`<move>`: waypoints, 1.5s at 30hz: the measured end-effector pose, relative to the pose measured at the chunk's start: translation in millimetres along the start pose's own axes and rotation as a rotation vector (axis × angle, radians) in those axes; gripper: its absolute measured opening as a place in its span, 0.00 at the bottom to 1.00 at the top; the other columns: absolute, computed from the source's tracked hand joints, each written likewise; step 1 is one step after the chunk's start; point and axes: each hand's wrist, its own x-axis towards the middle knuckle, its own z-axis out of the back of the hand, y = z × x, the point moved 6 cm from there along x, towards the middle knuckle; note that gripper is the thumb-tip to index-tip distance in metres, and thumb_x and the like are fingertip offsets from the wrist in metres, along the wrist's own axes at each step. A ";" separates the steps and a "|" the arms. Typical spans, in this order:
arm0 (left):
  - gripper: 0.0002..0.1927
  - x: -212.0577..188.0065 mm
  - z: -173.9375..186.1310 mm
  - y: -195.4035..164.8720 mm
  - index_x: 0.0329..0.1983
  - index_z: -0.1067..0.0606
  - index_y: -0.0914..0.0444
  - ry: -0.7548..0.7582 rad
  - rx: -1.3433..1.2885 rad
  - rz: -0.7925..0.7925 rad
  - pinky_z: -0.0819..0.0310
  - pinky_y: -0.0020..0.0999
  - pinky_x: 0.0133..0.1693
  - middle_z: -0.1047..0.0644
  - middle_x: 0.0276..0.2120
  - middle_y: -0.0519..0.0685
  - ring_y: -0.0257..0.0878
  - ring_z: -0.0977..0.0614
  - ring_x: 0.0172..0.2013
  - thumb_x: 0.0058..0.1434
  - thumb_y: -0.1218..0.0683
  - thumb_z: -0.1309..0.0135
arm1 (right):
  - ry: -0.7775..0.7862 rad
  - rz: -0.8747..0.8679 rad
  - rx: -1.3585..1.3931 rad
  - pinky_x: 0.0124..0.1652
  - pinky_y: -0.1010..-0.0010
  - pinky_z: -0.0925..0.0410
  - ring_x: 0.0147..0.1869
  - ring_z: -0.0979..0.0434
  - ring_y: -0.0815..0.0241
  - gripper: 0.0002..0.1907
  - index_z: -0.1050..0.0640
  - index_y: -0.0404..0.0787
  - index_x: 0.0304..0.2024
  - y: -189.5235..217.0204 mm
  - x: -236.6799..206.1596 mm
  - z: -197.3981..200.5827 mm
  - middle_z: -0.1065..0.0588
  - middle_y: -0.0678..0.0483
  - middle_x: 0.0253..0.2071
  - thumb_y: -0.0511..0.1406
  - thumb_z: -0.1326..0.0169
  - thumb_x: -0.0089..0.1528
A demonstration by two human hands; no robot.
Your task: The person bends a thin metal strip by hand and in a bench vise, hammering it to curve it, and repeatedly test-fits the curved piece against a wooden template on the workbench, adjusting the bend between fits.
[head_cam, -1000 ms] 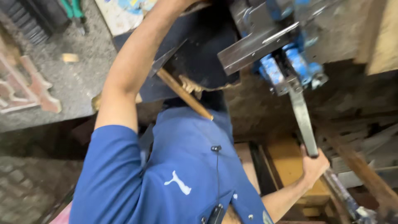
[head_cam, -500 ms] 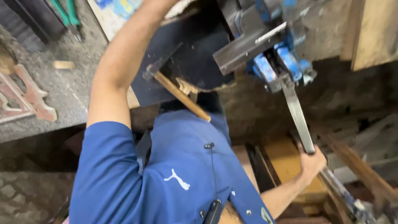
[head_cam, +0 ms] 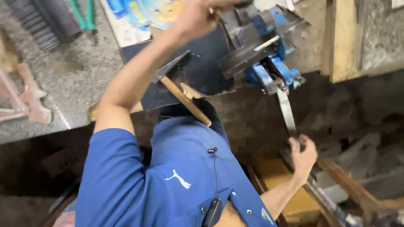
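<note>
Near the top centre of the frame the left hand [head_cam: 198, 17] reaches up over a blue-painted metal bench vise [head_cam: 269, 46], fingers curled against a dark part at the vise's top; whether it truly grips anything there I cannot tell. A flat grey steel bar [head_cam: 248, 56] lies clamped across the vise. From the vise's lower end a long, smooth, silvery handle [head_cam: 287, 111] hangs down toward the lower right, and the right hand [head_cam: 303, 153] is closed around its tip. Left of the vise, a hammer [head_cam: 181, 86] with a grey wedge-shaped head and a pale wooden shaft rests on a dark sheet at the edge of the speckled, rough stone counter [head_cam: 75, 84]. Green-handled pliers [head_cam: 84, 14] lie in the upper left corner.
</note>
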 end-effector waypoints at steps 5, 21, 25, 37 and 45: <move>0.21 -31.5 32.7 -98.4 0.61 0.22 0.61 -0.111 -0.176 0.138 0.25 0.30 0.48 0.22 0.44 0.50 0.40 0.19 0.45 0.66 0.69 0.38 | -0.249 0.424 0.181 0.54 0.63 0.27 0.52 0.18 0.48 0.09 0.19 0.35 0.52 201.2 67.3 4.1 0.19 0.46 0.49 0.29 0.36 0.70; 0.13 -227.6 196.7 -185.9 0.53 0.20 0.61 -0.613 0.063 0.542 0.21 0.33 0.49 0.20 0.45 0.49 0.39 0.17 0.46 0.66 0.62 0.35 | 0.659 0.259 1.338 0.43 0.69 0.30 0.42 0.24 0.60 0.07 0.21 0.30 0.51 473.7 -17.6 -188.0 0.22 0.48 0.42 0.25 0.47 0.71; 0.17 -297.7 277.8 -177.3 0.57 0.23 0.61 -0.525 0.139 0.511 0.20 0.37 0.49 0.23 0.48 0.52 0.46 0.18 0.48 0.64 0.61 0.36 | 1.096 0.013 1.609 0.40 0.68 0.31 0.39 0.24 0.58 0.09 0.21 0.31 0.53 524.0 -66.2 -252.7 0.22 0.45 0.39 0.30 0.46 0.73; 0.10 -543.4 457.1 -158.7 0.47 0.19 0.59 -0.798 0.598 0.942 0.23 0.32 0.36 0.22 0.37 0.48 0.41 0.18 0.33 0.64 0.62 0.40 | 0.496 1.374 0.118 0.58 0.56 0.31 0.60 0.25 0.42 0.22 0.23 0.38 0.63 765.8 -212.6 -401.1 0.25 0.44 0.58 0.25 0.41 0.66; 0.13 -598.1 449.7 -161.0 0.50 0.19 0.62 -0.910 0.438 1.020 0.23 0.29 0.35 0.22 0.38 0.49 0.35 0.18 0.33 0.64 0.67 0.40 | 0.392 1.739 -0.237 0.71 0.44 0.41 0.67 0.31 0.46 0.20 0.25 0.36 0.58 765.8 -214.8 -477.4 0.28 0.47 0.57 0.30 0.44 0.63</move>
